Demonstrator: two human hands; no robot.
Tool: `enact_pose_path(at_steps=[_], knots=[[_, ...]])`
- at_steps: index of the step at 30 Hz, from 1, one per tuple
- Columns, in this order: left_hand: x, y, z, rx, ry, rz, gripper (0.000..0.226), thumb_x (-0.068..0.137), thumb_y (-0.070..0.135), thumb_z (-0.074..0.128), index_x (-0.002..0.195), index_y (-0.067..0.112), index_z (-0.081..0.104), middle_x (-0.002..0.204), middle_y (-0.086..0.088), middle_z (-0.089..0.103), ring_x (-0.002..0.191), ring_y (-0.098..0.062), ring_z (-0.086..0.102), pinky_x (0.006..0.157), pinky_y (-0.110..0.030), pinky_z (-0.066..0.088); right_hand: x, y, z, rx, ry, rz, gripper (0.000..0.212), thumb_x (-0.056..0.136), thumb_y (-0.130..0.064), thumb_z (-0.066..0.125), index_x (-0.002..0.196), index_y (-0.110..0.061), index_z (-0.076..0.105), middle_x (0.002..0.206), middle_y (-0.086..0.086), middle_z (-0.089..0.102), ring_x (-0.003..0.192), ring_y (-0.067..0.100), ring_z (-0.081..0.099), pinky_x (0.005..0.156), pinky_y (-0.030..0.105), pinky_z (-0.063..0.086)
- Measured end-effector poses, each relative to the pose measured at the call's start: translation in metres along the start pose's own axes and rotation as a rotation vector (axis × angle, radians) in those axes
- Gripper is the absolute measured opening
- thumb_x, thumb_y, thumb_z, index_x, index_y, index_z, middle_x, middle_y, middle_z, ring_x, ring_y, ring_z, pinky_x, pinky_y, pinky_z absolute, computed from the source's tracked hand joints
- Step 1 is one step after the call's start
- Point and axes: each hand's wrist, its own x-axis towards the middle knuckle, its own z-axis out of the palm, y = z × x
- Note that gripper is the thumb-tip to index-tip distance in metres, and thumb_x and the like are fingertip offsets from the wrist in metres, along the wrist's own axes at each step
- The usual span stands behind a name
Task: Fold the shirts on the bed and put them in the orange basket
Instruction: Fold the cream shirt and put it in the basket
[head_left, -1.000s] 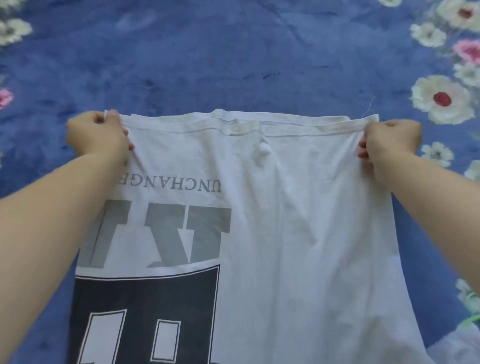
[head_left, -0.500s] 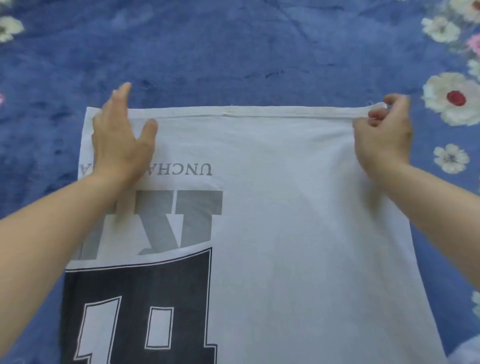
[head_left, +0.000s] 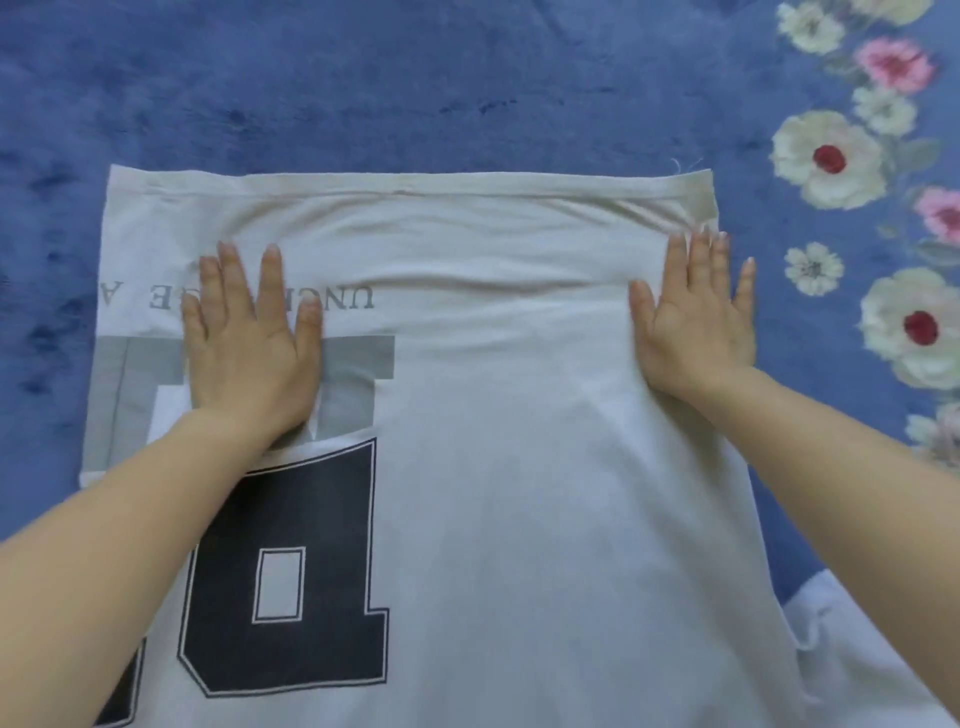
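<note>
Blue plush bedding (head_left: 467, 78) fills the whole view, with a border of white and pink printed flowers (head_left: 828, 158) running down its right side. On it lies a white T-shirt (head_left: 519, 467), spread flat and reaching from the near edge of the view to a straight hem (head_left: 415, 184) at the far end. The cloth shows shallow wrinkles just below that hem, and the hem's right end is slightly bunched. Upside-down printing covers the shirt's left half: a large dark block figure (head_left: 291, 571) with a white outline nearest, grey block shapes (head_left: 358, 364) beyond it, and a line of small grey lettering (head_left: 343, 299) farthest. Another piece of white cloth (head_left: 857, 649) lies at the near right corner, just beside the shirt; what it is cannot be told. Both bare forearms reach in from the near edge. The left hand (head_left: 249, 353) lies palm down on the grey print, fingers straight and spread, covering part of the lettering. The right hand (head_left: 696, 327) lies palm down at the shirt's right edge, fingers straight and close together, its little finger over the bedding. A loose thread (head_left: 680, 165) sticks up from the hem's far right end.
</note>
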Motion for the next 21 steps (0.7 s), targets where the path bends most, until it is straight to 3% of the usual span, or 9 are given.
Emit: enact_pose_path(at_steps=[2,4,6,8,11,15,19,21], knots=[[-0.034,0.019,0.004,-0.087,0.028,0.063,0.06,0.1,0.044,0.02,0.153,0.021,0.003,0.159,-0.011,-0.008,0.146,-0.025,-0.01,0.116,-0.04,-0.01,-0.024,-0.012,0.0,0.126,0.073,-0.08,0.063,0.101,-0.04,0.016,0.152,-0.007,-0.001,0.16,0.008,-0.005,0.147,0.019,-0.01,0.116,0.036,-0.016],[-0.079,0.041,0.013,-0.152,0.0,0.178,0.062,0.096,0.049,0.014,0.151,0.025,-0.002,0.16,-0.008,-0.008,0.146,-0.021,-0.011,0.113,-0.031,-0.016,-0.065,-0.025,0.008,0.256,0.091,-0.281,0.066,0.096,-0.043,0.015,0.152,-0.01,0.006,0.16,0.005,0.002,0.147,0.016,-0.006,0.115,0.029,-0.016],[-0.124,0.059,0.024,-0.163,-0.055,0.262,0.063,0.094,0.048,0.016,0.152,0.022,0.007,0.16,-0.01,0.003,0.147,-0.024,-0.001,0.114,-0.031,-0.01,-0.11,-0.022,0.019,0.22,0.025,-0.402,0.068,0.093,-0.044,0.017,0.151,-0.008,0.013,0.159,0.008,0.012,0.145,0.016,0.001,0.115,0.027,-0.012],[-0.162,0.07,0.035,-0.136,-0.065,0.315,0.06,0.096,0.043,0.023,0.15,0.018,0.021,0.158,-0.014,0.015,0.145,-0.026,0.01,0.115,-0.037,-0.001,-0.143,-0.005,0.033,0.111,-0.007,-0.424,0.065,0.094,-0.039,0.026,0.147,-0.002,0.028,0.153,0.014,0.029,0.143,0.025,0.021,0.116,0.034,0.0],[-0.201,0.078,0.045,-0.131,-0.047,0.332,0.057,0.096,0.038,0.027,0.149,0.016,0.026,0.156,-0.015,0.02,0.144,-0.026,0.011,0.115,-0.038,0.001,-0.17,0.025,0.032,-0.02,0.023,-0.382,0.057,0.091,-0.031,0.033,0.136,0.001,0.046,0.142,0.017,0.048,0.132,0.033,0.045,0.112,0.045,0.016],[-0.265,0.104,0.055,-0.149,-0.073,0.409,0.058,0.095,0.037,0.029,0.148,0.014,0.029,0.156,-0.015,0.022,0.143,-0.026,0.014,0.115,-0.037,0.001,-0.212,0.078,0.013,-0.001,0.109,-0.284,0.052,0.082,-0.028,0.038,0.121,-0.003,0.061,0.131,0.016,0.058,0.125,0.032,0.053,0.108,0.047,0.016],[-0.327,0.141,0.069,-0.172,-0.124,0.49,0.059,0.094,0.039,0.031,0.146,0.012,0.032,0.154,-0.016,0.025,0.143,-0.027,0.018,0.115,-0.04,0.006,-0.25,0.147,-0.006,0.192,0.091,0.117,0.071,0.074,-0.05,0.027,0.126,-0.011,0.057,0.138,0.006,0.05,0.131,0.023,0.039,0.102,0.039,0.019],[-0.352,0.157,0.077,-0.174,-0.161,0.522,0.059,0.096,0.042,0.027,0.147,0.011,0.029,0.154,-0.016,0.025,0.143,-0.027,0.018,0.115,-0.04,0.007,-0.256,0.172,-0.009,0.175,0.035,0.182,0.074,0.075,-0.06,0.033,0.131,-0.015,0.051,0.144,0.001,0.042,0.132,0.021,0.028,0.101,0.038,0.017]])
